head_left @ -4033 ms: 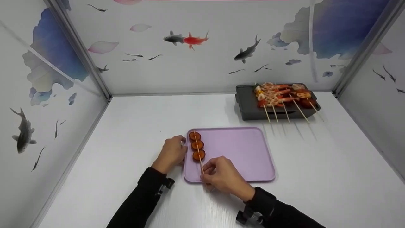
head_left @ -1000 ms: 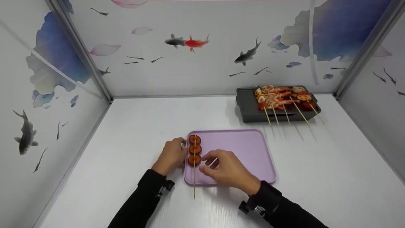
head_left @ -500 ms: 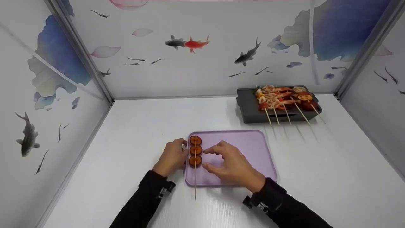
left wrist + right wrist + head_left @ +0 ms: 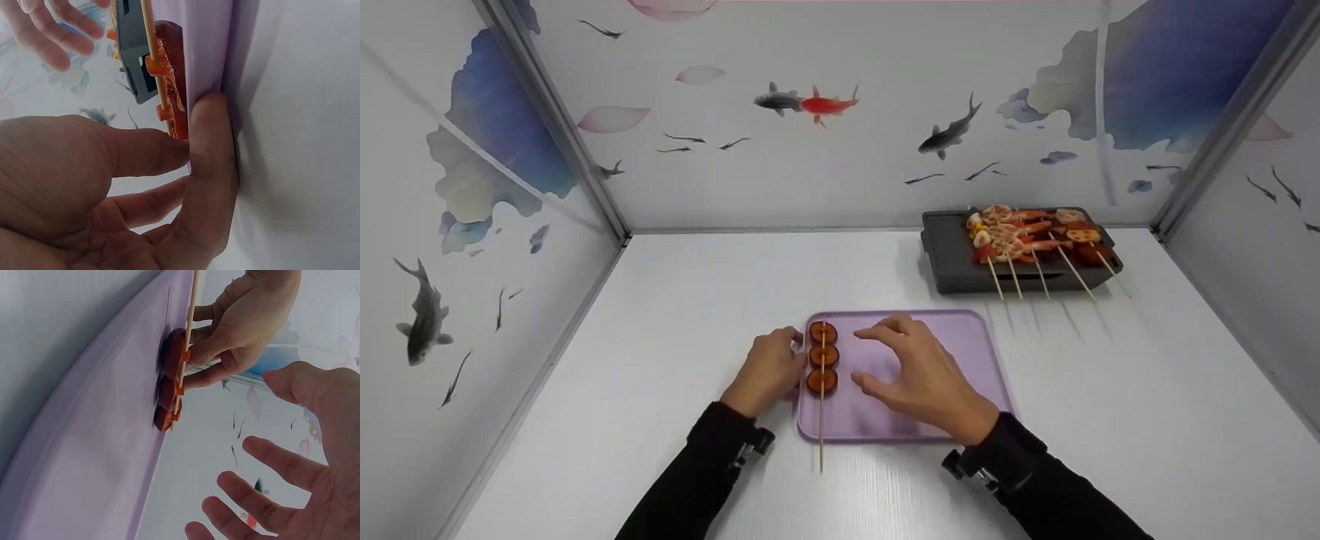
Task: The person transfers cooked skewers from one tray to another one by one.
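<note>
While the left hand (image 4: 765, 371) grips the left edge of the lilac tray (image 4: 870, 424), the right hand (image 4: 926, 371) hovers over the tray's middle. The left grip is clamped on the tray rim: the left wrist view shows the thumb at the upper edge and a finger against the outer wall. The right grip is apart, thumb well separated from curved fingers, with a visible gap between it and the skewer (image 4: 823, 420).

The skewer lies along the left side of the tray, roughly parallel to that rim. Three round, glossy brown-orange pieces (image 4: 823, 381) sit in a row on its far part, close together. The stick passes across their upper faces, where small orange tabs are visible in the right wrist view. Its bare near end extends past the front rim, above the white table (image 4: 720, 285).

At the far right of the table, near the back wall (image 4: 840, 172), stands a dark grey grill (image 4: 949, 255). Several loaded skewers (image 4: 1009, 240) lie across it, grouped toward its right side, with pale sticks projecting over the front edge. Pink curled pieces and orange-red items are noted among them. The wall bears printed fish, petals and blue leaf shapes. Both forearms are in black sleeves (image 4: 690, 472).
</note>
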Available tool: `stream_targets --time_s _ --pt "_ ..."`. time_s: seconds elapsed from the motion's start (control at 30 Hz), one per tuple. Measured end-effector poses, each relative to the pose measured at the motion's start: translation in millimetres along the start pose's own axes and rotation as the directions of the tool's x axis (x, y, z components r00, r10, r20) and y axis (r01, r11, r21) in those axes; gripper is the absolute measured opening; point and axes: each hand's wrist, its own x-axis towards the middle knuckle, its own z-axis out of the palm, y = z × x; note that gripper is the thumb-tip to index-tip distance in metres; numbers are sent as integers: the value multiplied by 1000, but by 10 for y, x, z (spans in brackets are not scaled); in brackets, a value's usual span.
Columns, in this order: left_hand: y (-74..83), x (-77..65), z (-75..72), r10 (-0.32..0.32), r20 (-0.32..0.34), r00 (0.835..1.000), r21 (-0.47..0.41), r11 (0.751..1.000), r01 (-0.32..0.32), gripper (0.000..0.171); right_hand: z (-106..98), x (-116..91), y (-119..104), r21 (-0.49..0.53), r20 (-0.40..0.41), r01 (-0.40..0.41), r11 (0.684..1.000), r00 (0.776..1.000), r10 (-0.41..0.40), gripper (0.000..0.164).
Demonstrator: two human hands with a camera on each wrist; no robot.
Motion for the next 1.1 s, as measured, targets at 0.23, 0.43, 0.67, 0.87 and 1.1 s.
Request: stream_targets --time_s 0.23,0.43,0.67,0.87,1.1 --pt "-5 -6 12 -19 23 1000 -19 1000 19 36 -32 22 137 -57 -43 6 998 999 -9 58" --pt "-18 11 18 18 -1 1000 6 1000 -18 35 -104 60 302 -78 -60 1 997 998 -5 61" --pt "-2 9 6 2 -1 1000 7 1000 -2 36 -195 110 479 -123 -83 -31 992 996 20 61" --pt "3 -3 8 -22 5 1000 -14 1000 22 34 -263 141 611 -142 -116 -48 989 993 32 62" --pt "-6 8 6 6 -17 1000 24 1000 -6 33 -351 195 766 -165 -152 -56 985 988 30 63"
